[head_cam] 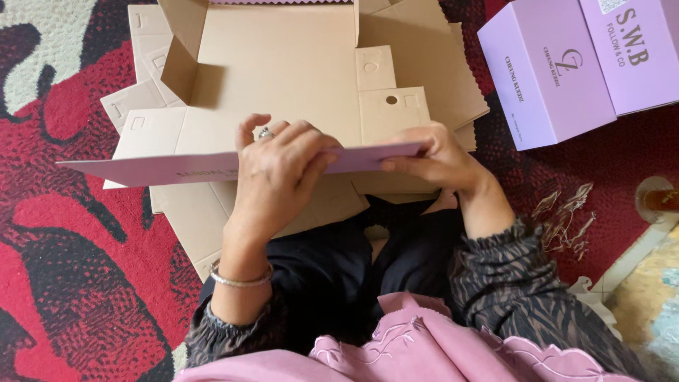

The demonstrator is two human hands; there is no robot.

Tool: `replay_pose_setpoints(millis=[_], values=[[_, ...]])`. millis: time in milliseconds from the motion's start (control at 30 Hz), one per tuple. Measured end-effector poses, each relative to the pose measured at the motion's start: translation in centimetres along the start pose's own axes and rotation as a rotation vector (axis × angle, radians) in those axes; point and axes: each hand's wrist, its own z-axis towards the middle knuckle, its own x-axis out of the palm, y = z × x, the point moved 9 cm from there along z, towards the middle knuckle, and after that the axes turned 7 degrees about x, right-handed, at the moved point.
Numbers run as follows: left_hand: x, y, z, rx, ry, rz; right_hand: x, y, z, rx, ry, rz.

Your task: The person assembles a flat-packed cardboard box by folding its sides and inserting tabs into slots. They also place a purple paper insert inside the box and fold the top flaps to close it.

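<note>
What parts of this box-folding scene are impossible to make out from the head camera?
- Left hand: its fingertips curl over the lilac flap, so the panel behind them is hidden.
- Right hand: the palm side faces away, so the grip is unclear.
- Flat cardboard box: its far end is cut off by the top edge.
- Lilac finished boxes: cut off at the top-right corner.
- Glass: clipped by the right edge.

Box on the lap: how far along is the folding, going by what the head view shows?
Done: two finished lilac boxes sit at the upper right. In hand: both the left hand and the right hand grip the near flap of a cardboard blank, bent up along its crease; one far corner wall already stands. Left: the other side panels lie flat, and more flat blanks lie underneath.
</note>
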Motion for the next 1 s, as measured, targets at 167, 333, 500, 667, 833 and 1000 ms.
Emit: replay_pose_setpoints(millis=[167,333,500,667,833,1000], values=[[0.6,-4.0,-2.8,0.182,-0.024,0.237,1.9,6.3,-3.5,-0.455,-0.21,-0.45],[2.2,-6.1,-6.6,0.217,-0.249,0.281,3.7,7.8,-5.6,-0.569,-0.276,-0.732],[2.8,-6.5,-8.8,0.24,-0.356,0.259,4.6,7.4,-6.6,-0.608,-0.282,-0.743],[3.4,-6.8,-8.2,0.15,-0.222,0.283,4.3,5.4,-6.3,-0.467,-0.175,-0.545],[3.8,-6.6,-7.1,0.106,-0.029,0.244,4.8,4.1,-6.0,-0.403,0.014,-0.378],[3.6,-6.8,-6.6,0.142,0.011,0.256,4.6,3.5,-5.3,-0.395,0.022,-0.235]])
